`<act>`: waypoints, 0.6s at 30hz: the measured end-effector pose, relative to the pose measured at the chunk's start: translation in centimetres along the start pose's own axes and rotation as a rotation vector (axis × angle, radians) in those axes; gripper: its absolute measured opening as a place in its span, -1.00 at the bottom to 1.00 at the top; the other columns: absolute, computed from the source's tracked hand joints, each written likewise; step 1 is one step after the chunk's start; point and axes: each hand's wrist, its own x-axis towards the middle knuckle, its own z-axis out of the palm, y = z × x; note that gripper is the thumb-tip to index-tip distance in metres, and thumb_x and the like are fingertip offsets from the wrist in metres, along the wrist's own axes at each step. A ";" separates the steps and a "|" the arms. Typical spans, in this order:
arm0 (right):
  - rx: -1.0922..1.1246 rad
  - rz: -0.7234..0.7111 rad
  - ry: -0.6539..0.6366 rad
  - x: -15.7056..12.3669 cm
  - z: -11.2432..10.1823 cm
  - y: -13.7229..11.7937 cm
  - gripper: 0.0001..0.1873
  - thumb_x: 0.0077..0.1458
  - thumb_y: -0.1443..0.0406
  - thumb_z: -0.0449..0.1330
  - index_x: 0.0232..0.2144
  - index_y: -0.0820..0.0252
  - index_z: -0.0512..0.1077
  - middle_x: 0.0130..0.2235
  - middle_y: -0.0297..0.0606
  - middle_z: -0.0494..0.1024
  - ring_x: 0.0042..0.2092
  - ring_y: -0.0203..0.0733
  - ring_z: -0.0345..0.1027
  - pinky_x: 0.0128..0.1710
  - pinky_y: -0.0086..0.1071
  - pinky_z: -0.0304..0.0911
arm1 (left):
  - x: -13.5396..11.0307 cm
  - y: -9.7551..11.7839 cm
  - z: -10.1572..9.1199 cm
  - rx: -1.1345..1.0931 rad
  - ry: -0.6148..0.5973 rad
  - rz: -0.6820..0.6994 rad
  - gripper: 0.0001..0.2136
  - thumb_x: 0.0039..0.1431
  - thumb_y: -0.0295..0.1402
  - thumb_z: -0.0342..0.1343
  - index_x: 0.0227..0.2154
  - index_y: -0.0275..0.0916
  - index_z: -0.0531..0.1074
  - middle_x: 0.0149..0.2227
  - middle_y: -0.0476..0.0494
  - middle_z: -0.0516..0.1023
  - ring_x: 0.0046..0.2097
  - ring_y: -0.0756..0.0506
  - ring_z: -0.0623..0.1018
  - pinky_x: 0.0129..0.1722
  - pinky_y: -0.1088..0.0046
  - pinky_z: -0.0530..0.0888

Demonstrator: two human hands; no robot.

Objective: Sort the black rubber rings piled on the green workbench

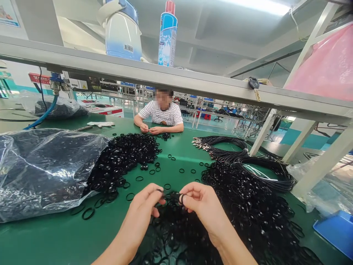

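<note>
My left hand [143, 204] is closed in a pinch, with a thin black ring [159, 190] at its fingertips. A second black ring [182, 199] is pinched between the thumb and fingers of my right hand [201, 202]. Both hands are close together above a loose heap of black rings [179, 232] on the green tabletop [110, 235]. To the right spreads a large pile of similar rings [253, 206]. Another pile [125, 154] spills from a clear plastic bag [41, 173] on the left. Single rings [139, 178] lie scattered between the piles.
Coiled black cables [228, 147] lie at the back right, near a shelf post [263, 134]. A blue tray [336, 232] sits at the right edge. Across the table a person [165, 114] handles small pieces. An overhead shelf [165, 75] carries a jug [122, 33] and a spray can [167, 36].
</note>
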 end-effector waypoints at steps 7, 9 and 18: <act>-0.061 -0.012 -0.055 0.2 -0.8 -0.4 -0.87 -0.09 0.34 0.17 -0.41 0.26 0.45 -0.49 -0.33 0.47 -0.44 -0.33 0.27 -0.46 -0.48 0.11 | 0.0 0.6 0.3 0.107 -0.205 0.070 -0.89 0.08 -0.31 -0.01 -0.44 -0.19 0.38 -0.45 0.02 0.44 -0.36 -0.06 0.36 -0.37 0.47 0.29; -0.087 -0.056 -0.090 0.0 -0.4 -0.3 -0.86 -0.12 0.39 0.18 -0.40 0.25 0.46 -0.43 -0.32 0.49 -0.38 -0.31 0.29 -0.37 -0.45 0.16 | -0.3 0.8 0.8 0.052 -0.293 0.033 -0.82 0.10 -0.25 0.04 -0.27 -0.17 0.38 -0.47 0.02 0.47 -0.38 -0.05 0.37 -0.40 0.48 0.29; -0.114 -0.021 0.017 -0.1 -0.9 -0.4 -0.84 -0.17 0.44 0.15 -0.46 0.22 0.49 -0.49 -0.38 0.45 -0.42 -0.33 0.23 -0.40 -0.47 0.12 | 0.2 0.8 -0.1 -0.092 -0.118 -0.014 -0.86 0.13 -0.28 -0.02 -0.37 -0.17 0.40 -0.49 0.08 0.35 -0.50 0.03 0.20 -0.47 0.50 0.15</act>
